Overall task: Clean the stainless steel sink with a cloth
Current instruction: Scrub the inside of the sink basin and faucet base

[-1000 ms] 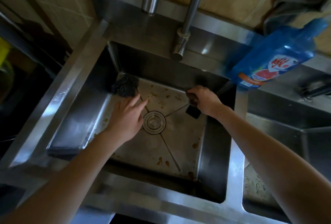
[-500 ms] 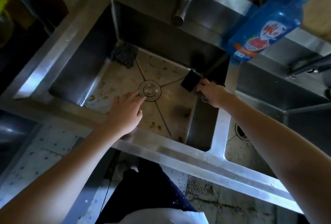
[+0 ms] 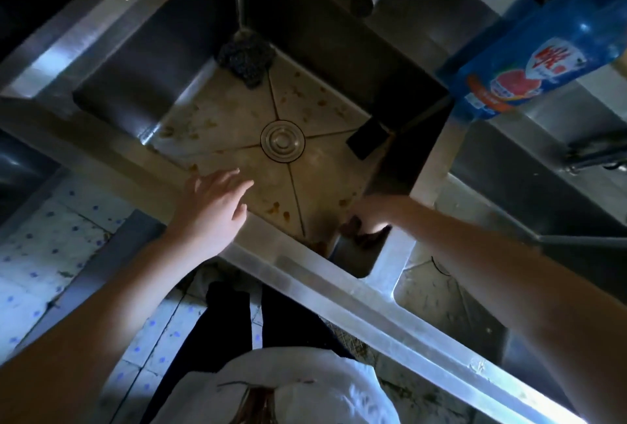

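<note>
Over stained steel sink (image 3: 339,284), left hand (image 3: 212,210) grip apart, right hand (image 3: 373,216) blurred, grip impossible to tell, speckled tiled floor (image 3: 44,247) below

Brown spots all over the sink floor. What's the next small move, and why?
Probably reach the left hand forward to the black pad by the right wall and grip it. That hand is open and empty over the near rim, brown spots dot the sink floor, and the right hand in the near corner is too blurred to show whether it holds anything.
</note>
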{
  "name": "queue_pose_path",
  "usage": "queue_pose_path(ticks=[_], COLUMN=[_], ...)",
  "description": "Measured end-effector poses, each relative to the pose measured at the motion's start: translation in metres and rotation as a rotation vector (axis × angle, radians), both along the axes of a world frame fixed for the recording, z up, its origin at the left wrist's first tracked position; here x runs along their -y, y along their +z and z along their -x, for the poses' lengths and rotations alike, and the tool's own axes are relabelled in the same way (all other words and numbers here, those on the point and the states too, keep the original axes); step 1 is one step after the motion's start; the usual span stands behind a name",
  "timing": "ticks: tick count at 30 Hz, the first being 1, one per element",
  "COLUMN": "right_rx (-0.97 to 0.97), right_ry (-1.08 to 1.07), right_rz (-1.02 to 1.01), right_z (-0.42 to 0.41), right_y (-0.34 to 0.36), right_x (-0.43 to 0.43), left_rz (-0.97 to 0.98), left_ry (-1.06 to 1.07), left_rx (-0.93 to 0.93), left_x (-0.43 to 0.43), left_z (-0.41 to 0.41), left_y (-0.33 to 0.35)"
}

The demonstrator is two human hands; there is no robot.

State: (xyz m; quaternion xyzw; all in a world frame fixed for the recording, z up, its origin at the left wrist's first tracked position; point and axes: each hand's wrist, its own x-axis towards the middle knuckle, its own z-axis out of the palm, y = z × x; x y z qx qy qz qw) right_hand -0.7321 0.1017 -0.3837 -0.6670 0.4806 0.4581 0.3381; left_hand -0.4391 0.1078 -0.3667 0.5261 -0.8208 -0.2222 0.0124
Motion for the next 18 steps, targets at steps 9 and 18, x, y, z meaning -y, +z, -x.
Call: queue_pose_path(ticks=[9,18], right_rx=[0.069,-0.212], right_ry=[0.119,0.018], right_rz=[-0.041,0.328], right_z=[-0.008,0.08], right_y=[-0.017,0.006], right_x=[-0.015,0.1], left_rz=[0.031,-0.007], left_ry=[0.091,0.199], left_rx=[0.009,0.055], left_x=[-0.006,-0.007], left_z=[0.012,0.01], left_y=[0.002,0.011])
